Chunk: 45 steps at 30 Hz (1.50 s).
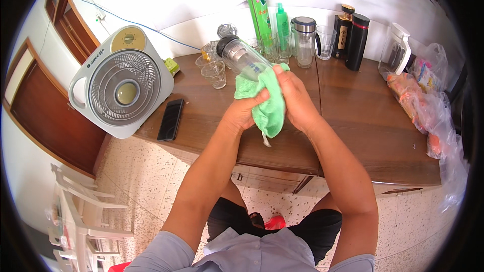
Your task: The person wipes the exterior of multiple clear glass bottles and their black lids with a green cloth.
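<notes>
A clear glass bottle (247,58) with a dark cap is held tilted above the wooden cabinet top (363,121), its capped end pointing up and left. A light green cloth (270,109) wraps its lower end and hangs down with a white tag. My left hand (245,109) grips the cloth from the left, thumb across it. From the right, my right hand (295,98) presses the cloth against the bottle. The cloth and my hands hide the bottle's base.
At left stands a grey Gree box fan (126,90), with a black smartphone (171,120) beside it. Glass cups (214,74), a green spray can (258,11), a handled glass bottle (304,45) and a black flask (357,43) stand behind. Plastic bags (427,109) line the right edge near a glass pitcher (395,51).
</notes>
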Available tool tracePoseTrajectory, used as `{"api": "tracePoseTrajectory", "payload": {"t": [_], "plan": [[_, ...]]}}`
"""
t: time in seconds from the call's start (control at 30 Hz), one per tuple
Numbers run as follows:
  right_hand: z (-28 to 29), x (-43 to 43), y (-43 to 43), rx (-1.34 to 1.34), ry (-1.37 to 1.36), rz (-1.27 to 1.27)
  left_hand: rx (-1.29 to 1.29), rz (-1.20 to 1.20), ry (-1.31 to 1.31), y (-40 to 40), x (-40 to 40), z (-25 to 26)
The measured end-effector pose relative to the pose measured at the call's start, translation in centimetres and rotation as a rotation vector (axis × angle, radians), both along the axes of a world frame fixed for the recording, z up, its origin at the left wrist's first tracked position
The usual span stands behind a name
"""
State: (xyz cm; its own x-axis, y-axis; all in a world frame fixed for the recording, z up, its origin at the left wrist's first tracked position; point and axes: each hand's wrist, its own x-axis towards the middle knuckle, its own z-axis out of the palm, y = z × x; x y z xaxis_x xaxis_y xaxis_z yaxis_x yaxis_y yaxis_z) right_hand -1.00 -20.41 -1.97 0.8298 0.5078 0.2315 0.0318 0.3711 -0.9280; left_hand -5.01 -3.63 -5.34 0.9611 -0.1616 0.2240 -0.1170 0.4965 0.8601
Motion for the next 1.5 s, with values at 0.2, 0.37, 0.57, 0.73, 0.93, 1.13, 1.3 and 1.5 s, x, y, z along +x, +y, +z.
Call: {"api": "tracePoseTrajectory", "payload": {"t": [0.2, 0.37, 0.57, 0.73, 0.93, 1.13, 1.3, 1.5], "plan": [[0.8, 0.1, -0.9, -0.077, 0.057, 0.168, -0.052, 0.246, 0.026, -0.4, -0.2, 0.8], [1.4, -0.2, -2.2, -0.325, -0.071, 0.418, -0.148, 0.467, 0.037, -0.6, -1.4, 4.0], [0.0, -0.2, -1.4, -0.537, -0.537, 0.19, -0.226, 0.512, -0.088, 1.6, 0.3, 3.1], [-0.2, -0.7, -0.9, -0.633, -0.69, -0.006, 0.125, 0.534, -0.025, 1.1, 0.3, 1.8], [-3.4, 2.2, -1.3, -0.661, -0.771, -0.126, 0.39, 0.308, -0.085, -1.8, -0.5, 2.9], [0.0, 1.3, -2.8, -0.729, -0.621, 0.044, 0.376, 0.279, -0.103, -1.3, 0.1, 1.3], [2.6, 2.3, -5.0, -0.874, -0.723, 0.043, 0.432, 0.295, -0.116, -1.7, -0.2, 0.8], [3.2, 0.9, -4.4, -0.068, -0.381, 0.088, 0.645, 0.244, -0.175, -2.1, 0.3, 1.0]]}}
